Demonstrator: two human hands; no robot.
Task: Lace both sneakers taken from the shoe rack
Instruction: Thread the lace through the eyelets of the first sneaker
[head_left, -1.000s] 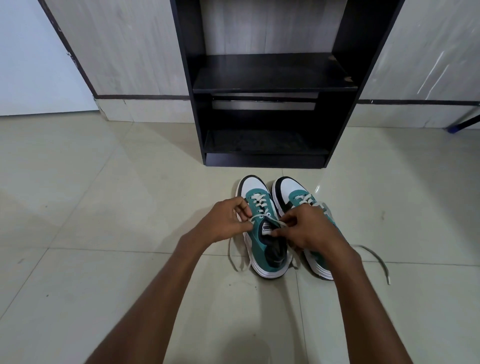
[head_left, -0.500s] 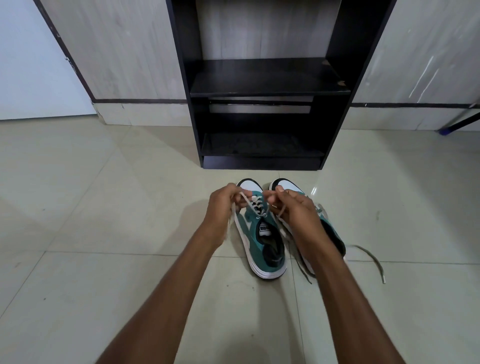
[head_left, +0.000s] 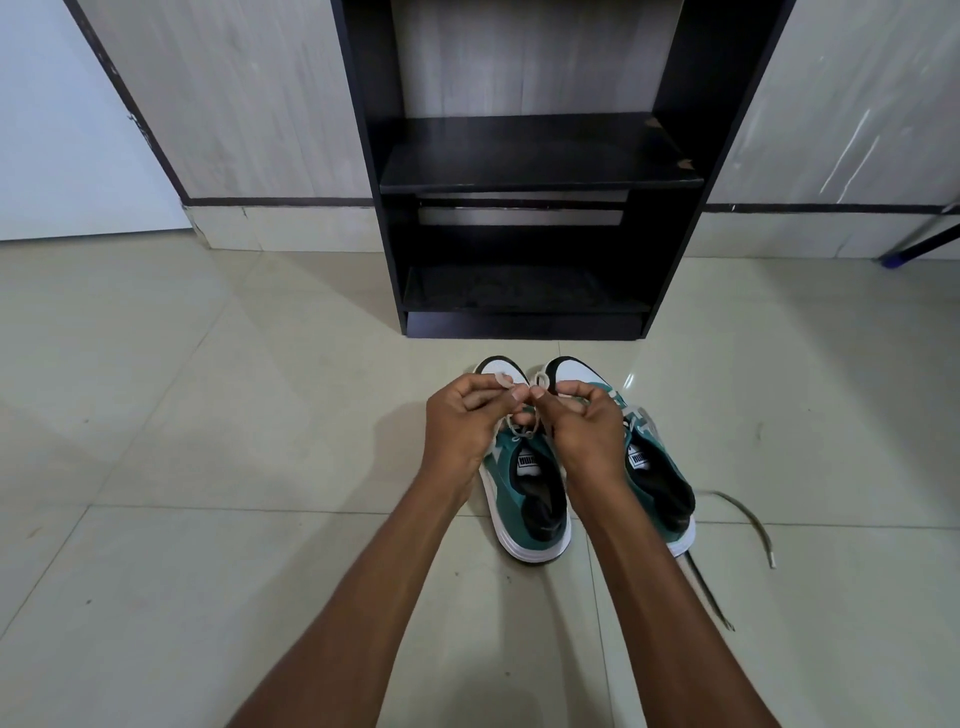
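Both hands, left hand (head_left: 462, 421) and right hand (head_left: 584, 426), are pinching the left sneaker's (head_left: 524, 493) white lace (head_left: 519, 428); teal sneakers are sitting on pale floor tiles (head_left: 208, 467) before a black shoe rack (head_left: 524, 156).

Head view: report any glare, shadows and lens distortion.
Head view: a small glare spot on the floor tile right of the sneakers; soft shadow left of the left hand; the shoe rack sides splay from wide-angle distortion; focus looks sharp throughout.

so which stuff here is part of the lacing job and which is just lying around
In the job:
left sneaker
right sneaker
lace pinched by left hand and right hand
loose lace
shoe rack

Just there:
blue-tipped leg, far right
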